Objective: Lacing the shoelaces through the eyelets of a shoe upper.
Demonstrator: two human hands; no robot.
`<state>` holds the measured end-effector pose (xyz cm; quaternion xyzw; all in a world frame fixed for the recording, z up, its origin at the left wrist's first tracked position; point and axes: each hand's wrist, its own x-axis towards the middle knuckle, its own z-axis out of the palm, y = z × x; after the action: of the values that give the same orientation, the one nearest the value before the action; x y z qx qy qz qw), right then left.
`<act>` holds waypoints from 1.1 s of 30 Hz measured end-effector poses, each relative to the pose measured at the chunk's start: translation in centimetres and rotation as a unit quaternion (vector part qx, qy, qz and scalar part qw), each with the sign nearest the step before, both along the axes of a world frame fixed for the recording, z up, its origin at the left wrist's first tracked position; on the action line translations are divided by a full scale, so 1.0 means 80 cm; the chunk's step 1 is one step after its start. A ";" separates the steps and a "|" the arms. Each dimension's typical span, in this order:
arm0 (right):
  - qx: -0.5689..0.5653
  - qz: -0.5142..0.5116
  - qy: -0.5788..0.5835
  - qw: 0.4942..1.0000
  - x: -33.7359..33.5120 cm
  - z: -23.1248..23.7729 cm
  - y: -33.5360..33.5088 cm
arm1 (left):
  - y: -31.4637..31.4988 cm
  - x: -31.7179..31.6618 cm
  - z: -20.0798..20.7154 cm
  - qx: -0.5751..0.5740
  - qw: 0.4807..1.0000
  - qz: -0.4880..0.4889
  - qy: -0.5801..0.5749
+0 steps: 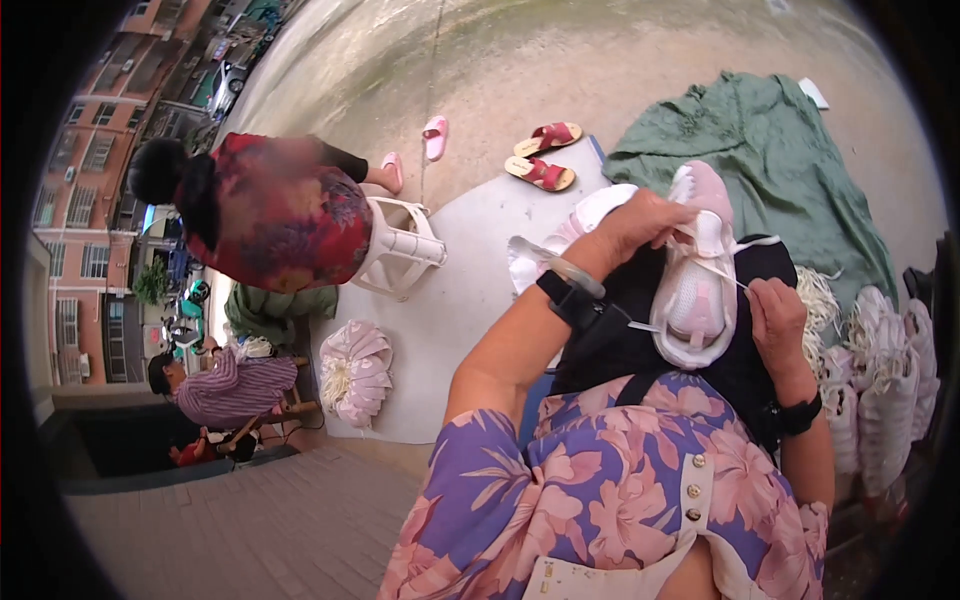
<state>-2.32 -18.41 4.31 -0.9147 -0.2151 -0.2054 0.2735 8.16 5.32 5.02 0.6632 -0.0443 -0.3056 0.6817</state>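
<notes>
A pink and white sneaker (692, 315) lies across my lap on black cloth, its toe pointing away from me. White shoelace (742, 284) is partly threaded through its upper. My left hand (650, 220) reaches over from the left, fingers pinched on the lace near the shoe's tongue. To the right of the shoe, my right hand (778, 318) grips a lace end that runs taut to the eyelets. Beside my left wrist, another white and pink shoe (600, 208) is partly hidden by my forearm.
Green cloth (740, 150) spreads ahead. Several shoes (885, 390) and a bundle of laces (822, 305) are at my right. Red sandals (540, 174) and a ring of pale shoes (358, 375) lie leftward. One person (285, 215) sits on a white stool (405, 250); another (235, 385) sits farther back.
</notes>
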 end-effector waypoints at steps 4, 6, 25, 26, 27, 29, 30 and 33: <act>-0.051 -0.027 -0.059 0.997 -0.015 0.002 -0.032 | 0.000 0.005 -0.016 0.002 1.000 0.012 -0.009; -0.074 -0.055 -0.059 0.994 -0.038 0.008 -0.060 | -0.014 -0.002 -0.012 0.044 0.998 0.032 -0.012; 0.013 -0.024 0.082 0.996 0.002 -0.012 0.007 | -0.081 -0.062 -0.032 0.283 0.778 0.038 -0.559; -0.016 -0.026 0.132 0.991 0.009 -0.017 0.011 | -0.084 -0.064 -0.034 0.283 0.779 0.038 -0.559; -0.023 -0.027 0.144 0.989 0.015 -0.025 0.013 | -0.086 -0.066 -0.035 0.307 0.774 0.049 -0.551; -0.014 -0.025 0.158 0.987 0.022 -0.031 0.010 | -0.086 -0.069 -0.038 0.331 0.770 0.062 -0.541; -0.004 -0.024 0.172 0.985 0.023 -0.032 0.010 | -0.085 -0.070 -0.040 0.340 0.768 0.064 -0.540; 0.027 -0.013 0.171 0.985 0.020 -0.037 0.010 | -0.086 -0.078 -0.042 0.356 0.760 0.066 -0.540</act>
<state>-0.72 -17.63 1.35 -0.9315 -0.1475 -0.0549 0.3281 1.94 -1.57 1.65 0.9147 -0.2492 0.1549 0.2779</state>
